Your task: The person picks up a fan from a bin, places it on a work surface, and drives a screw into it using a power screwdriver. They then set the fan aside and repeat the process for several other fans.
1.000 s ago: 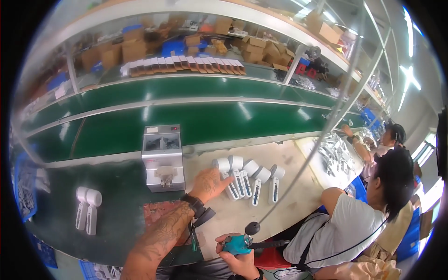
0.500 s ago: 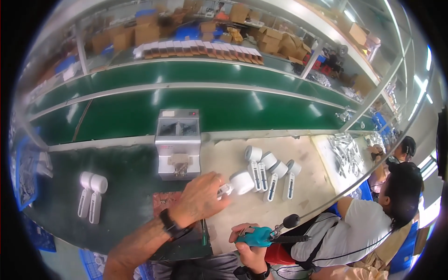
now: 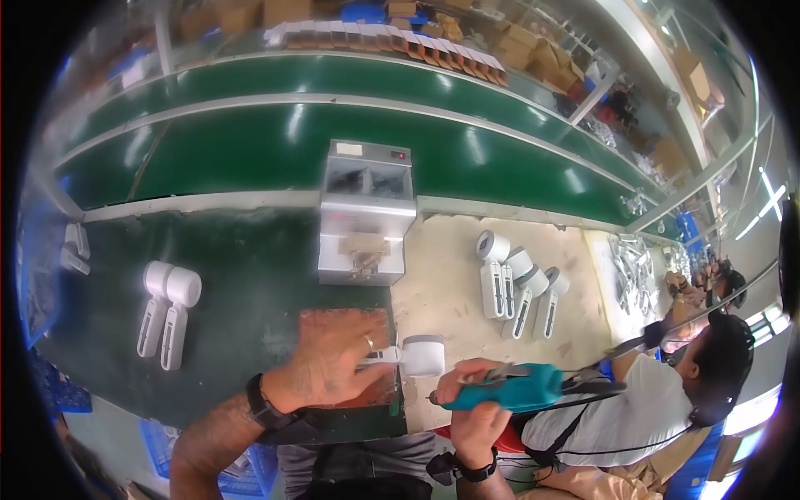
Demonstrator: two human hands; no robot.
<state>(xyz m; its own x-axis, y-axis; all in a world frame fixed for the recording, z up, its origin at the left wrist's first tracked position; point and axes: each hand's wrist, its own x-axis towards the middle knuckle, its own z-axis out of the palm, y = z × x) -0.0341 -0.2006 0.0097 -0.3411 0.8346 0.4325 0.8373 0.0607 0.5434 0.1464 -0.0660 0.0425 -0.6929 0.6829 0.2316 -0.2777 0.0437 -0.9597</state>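
Note:
My left hand (image 3: 327, 364) is closed around the handle of a white device with a drum-shaped head (image 3: 423, 356), holding it lying sideways over a red mat (image 3: 312, 323). The head points right, across the edge between the dark green and tan surfaces. In my right hand (image 3: 477, 427) is a teal electric screwdriver (image 3: 517, 389), gripped near its front end. Its tip points left, just below the device's head and apart from it. Right of the machine stand several similar white devices (image 3: 521, 287), and two more (image 3: 171, 308) lie at the left.
A grey screw-feeder machine (image 3: 367, 218) stands at the back middle of the bench. Beyond it runs a green conveyor (image 3: 242, 158). On the right sits a co-worker in a white top (image 3: 642, 400), near a pile of small silvery parts (image 3: 633, 275). A blue crate (image 3: 154, 437) is below the bench.
My left hand has brought the device down and left onto the red mat, turning its head to the right. My right hand has lifted and levelled the screwdriver. The whole view has shifted.

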